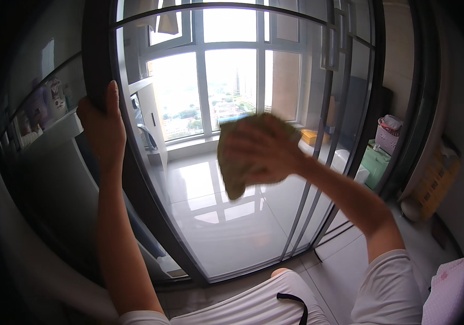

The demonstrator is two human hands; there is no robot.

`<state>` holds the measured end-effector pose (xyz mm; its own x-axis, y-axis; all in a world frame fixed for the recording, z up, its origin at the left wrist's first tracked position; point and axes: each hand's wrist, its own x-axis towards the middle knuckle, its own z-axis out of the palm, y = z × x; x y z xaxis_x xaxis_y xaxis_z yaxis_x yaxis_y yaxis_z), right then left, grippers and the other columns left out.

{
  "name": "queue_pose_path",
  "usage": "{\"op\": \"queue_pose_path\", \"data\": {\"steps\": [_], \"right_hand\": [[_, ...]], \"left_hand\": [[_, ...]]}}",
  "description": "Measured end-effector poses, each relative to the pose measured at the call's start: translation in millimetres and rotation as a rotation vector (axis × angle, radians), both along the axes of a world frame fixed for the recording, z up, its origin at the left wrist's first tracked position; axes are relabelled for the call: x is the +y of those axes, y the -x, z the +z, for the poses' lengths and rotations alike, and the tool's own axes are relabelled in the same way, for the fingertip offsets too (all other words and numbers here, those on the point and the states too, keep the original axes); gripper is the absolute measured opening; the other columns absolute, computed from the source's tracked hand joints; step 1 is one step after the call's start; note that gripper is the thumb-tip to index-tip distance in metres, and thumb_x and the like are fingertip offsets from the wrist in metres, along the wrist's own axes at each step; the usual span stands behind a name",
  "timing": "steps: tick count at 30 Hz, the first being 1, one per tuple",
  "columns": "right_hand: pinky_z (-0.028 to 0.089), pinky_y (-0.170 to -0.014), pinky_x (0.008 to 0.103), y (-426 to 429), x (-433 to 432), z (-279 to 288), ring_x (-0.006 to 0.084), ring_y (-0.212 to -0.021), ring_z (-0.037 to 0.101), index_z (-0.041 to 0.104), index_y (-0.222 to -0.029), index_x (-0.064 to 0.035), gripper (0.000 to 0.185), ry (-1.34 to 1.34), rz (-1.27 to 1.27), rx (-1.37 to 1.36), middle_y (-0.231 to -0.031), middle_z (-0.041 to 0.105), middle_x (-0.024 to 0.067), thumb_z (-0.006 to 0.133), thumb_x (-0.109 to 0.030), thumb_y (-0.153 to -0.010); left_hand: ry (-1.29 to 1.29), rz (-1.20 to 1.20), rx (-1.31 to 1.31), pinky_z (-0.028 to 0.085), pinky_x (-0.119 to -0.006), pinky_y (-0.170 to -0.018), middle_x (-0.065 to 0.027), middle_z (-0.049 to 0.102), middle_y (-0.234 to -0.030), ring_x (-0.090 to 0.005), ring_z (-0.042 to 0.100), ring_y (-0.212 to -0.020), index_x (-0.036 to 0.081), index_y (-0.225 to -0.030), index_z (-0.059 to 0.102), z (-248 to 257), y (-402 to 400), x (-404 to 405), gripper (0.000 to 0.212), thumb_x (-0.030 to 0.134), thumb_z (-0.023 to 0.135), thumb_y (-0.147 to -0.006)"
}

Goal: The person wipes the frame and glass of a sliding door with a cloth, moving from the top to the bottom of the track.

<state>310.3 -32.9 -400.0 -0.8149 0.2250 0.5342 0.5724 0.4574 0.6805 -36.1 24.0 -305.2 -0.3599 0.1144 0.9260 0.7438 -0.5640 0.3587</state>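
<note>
My left hand [104, 126] grips the dark upright frame [97, 48] of a glass sliding door, thumb pointing up. Spread flat, my right hand [262, 146] holds a green cloth [232, 178] at the door's glass pane [224, 243]. The hand and cloth are slightly blurred, and the cloth's lower corner hangs beneath the palm. Slim decorative bars [324, 109] run down the right part of the door.
Behind the glass lie a glossy tiled floor [199, 183], a window [230, 81] and a yellow box [308, 137]. Bottles [55, 97] stand at left. To the right are a green container [376, 164], a pink basket [387, 136] and a pink dotted item [447, 292].
</note>
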Motion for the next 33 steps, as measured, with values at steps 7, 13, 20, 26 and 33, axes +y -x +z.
{"op": "queue_pose_path", "data": {"steps": [7,13,20,26,33], "right_hand": [[0.01,-0.11,0.0628,24,8,202,0.0409,-0.141,0.016,0.02,-0.15,-0.0126,0.082,-0.629,-0.466,0.617,-0.154,0.019,0.0159,0.051,-0.053,-0.086],[0.014,-0.11,0.0628,90,7,169,0.0397,-0.14,0.02,0.033,-0.145,-0.0105,0.069,-0.194,-0.183,0.459,-0.152,0.026,0.0146,0.05,-0.047,-0.089],[0.01,-0.113,0.0636,115,12,-11,0.0238,-0.142,0.024,0.04,-0.14,-0.0287,0.066,-0.087,0.136,0.082,-0.15,0.033,-0.0011,0.049,-0.061,-0.084],[0.013,-0.121,0.0464,94,13,-63,0.0177,-0.143,0.02,0.029,-0.145,-0.0253,0.062,-0.222,-0.105,-0.562,-0.153,0.023,-0.004,0.055,-0.034,-0.089],[0.03,-0.105,0.0523,129,34,125,0.0262,-0.135,0.035,0.053,-0.131,-0.0251,0.055,-0.391,0.137,0.102,-0.142,0.044,0.0025,0.07,-0.027,-0.078]], "left_hand": [[-0.007,0.038,0.002,0.05,-0.036,-0.068,-0.0185,0.054,-0.094,-0.0273,0.06,-0.078,-0.004,-0.098,0.053,-1,-4,-4,0.068,0.063,0.053,-0.087],[-0.048,0.007,-0.004,0.05,-0.037,-0.069,-0.018,0.052,-0.093,-0.0274,0.058,-0.08,-0.003,-0.1,0.051,0,-5,-5,0.066,0.062,0.055,-0.086],[-0.029,-0.052,0.018,0.05,-0.039,-0.069,-0.0185,0.052,-0.094,-0.0285,0.057,-0.08,-0.003,-0.099,0.052,1,1,-5,0.066,0.062,0.058,-0.084],[0.007,-0.084,0.015,0.05,-0.04,-0.07,-0.0207,0.055,-0.093,-0.0303,0.059,-0.08,-0.005,-0.1,0.053,1,3,-6,0.069,0.063,0.055,-0.086],[-0.068,-0.355,-0.06,0.041,-0.038,-0.092,-0.0179,0.054,-0.112,-0.0293,0.053,-0.106,0.001,-0.119,0.055,-47,12,-22,0.038,0.032,0.044,-0.101]]}}
